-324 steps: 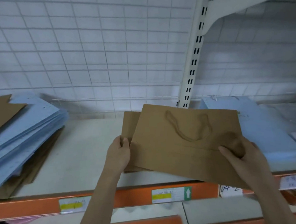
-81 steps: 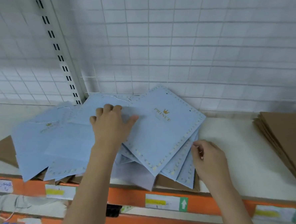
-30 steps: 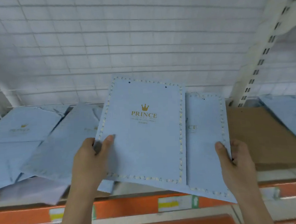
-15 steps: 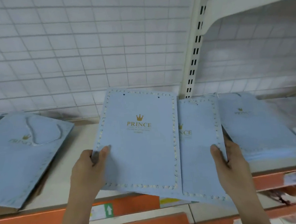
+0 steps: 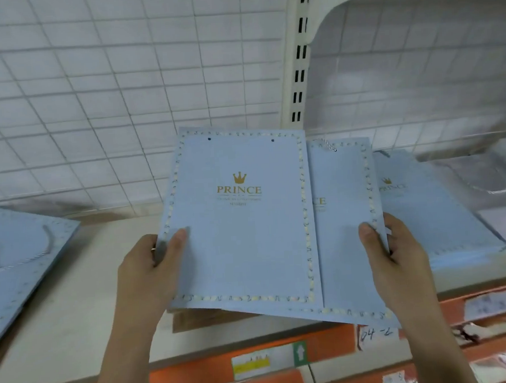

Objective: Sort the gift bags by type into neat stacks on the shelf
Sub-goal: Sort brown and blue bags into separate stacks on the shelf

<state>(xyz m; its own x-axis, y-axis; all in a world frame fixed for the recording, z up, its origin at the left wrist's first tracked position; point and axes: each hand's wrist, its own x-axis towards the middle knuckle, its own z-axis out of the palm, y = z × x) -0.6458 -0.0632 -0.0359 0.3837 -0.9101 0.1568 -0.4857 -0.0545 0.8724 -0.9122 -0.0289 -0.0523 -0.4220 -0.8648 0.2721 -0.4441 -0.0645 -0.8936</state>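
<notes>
Nearest the camera, below both hands: orange shelf edge with a yellow-and-white price label and a green arrow tag; a handwritten tag sits under the right wrist. Left hand grips the left edge of the front blue gift bag, thumb on its face, fingers curled behind. Right hand grips the right edge of the second blue gift bag, thumb on front, fingers wrapped behind. Both bags are held flat and upright-tilted between the hands, above the shelf; the front one overlaps the second and shows a gold crown and "PRINCE". A brown paper bag peeks out just under the held bags, lying on the shelf. Right of the right hand, a stack of blue bags lies flat on the shelf. Well left of the left hand, another blue bag pile lies tilted. Beyond the hands: white wire grid back panel and slotted upright post.
</notes>
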